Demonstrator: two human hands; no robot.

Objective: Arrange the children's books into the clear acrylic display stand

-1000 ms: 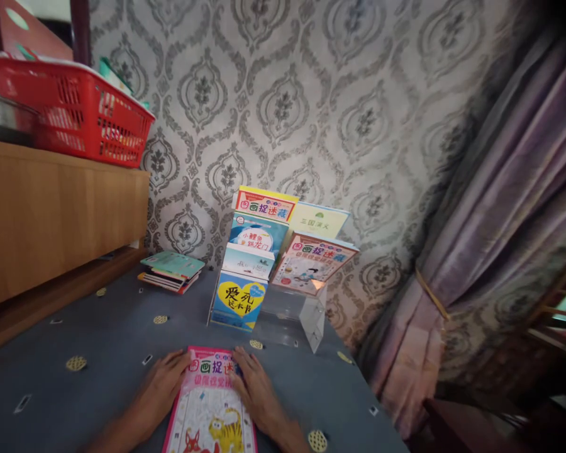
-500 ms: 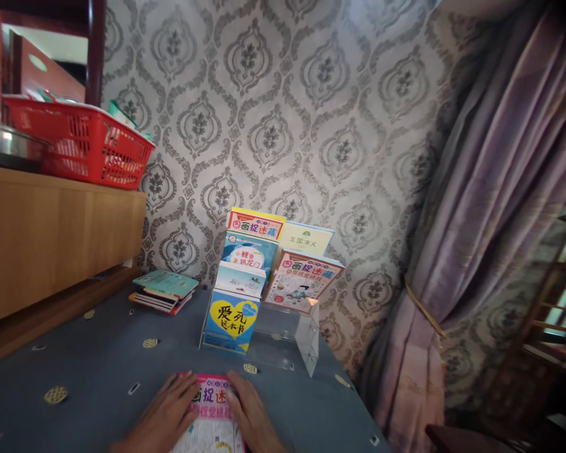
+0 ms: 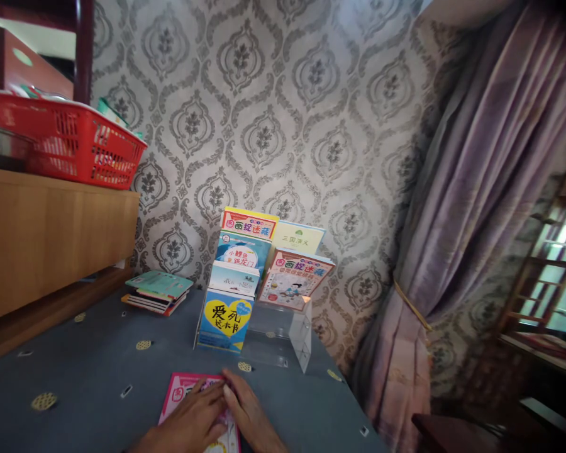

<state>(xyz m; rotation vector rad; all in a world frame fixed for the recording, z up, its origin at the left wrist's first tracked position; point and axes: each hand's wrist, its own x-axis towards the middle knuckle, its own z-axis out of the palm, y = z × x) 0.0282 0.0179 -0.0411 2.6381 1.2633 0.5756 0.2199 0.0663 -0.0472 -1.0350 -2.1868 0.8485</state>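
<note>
A pink-bordered picture book (image 3: 173, 395) lies on the table near its front edge. My left hand (image 3: 191, 418) rests flat across the middle of its cover, fingers stretched toward the right and hiding much of the title. Along the book's right edge lies my right hand (image 3: 248, 412), its fingers extended and its fingertips close to those of the left. Neither hand grips anything. Behind them stands a clear acrylic book rack (image 3: 300, 340) with tiers of books, among them a blue book with a yellow heart (image 3: 224, 321) and a red-bordered picture book (image 3: 295, 280).
A stack of thin books (image 3: 159, 290) lies at the left on the grey-blue tablecloth (image 3: 99, 377). A wooden cabinet (image 3: 56, 233) bears a red plastic basket (image 3: 70, 138). Patterned wallpaper is behind, and a purple curtain (image 3: 434, 220) hangs at the right.
My left hand has slid right across the cover, so the book's upper left corner now shows. The right hand stays at the right edge. The view has turned slightly right.
</note>
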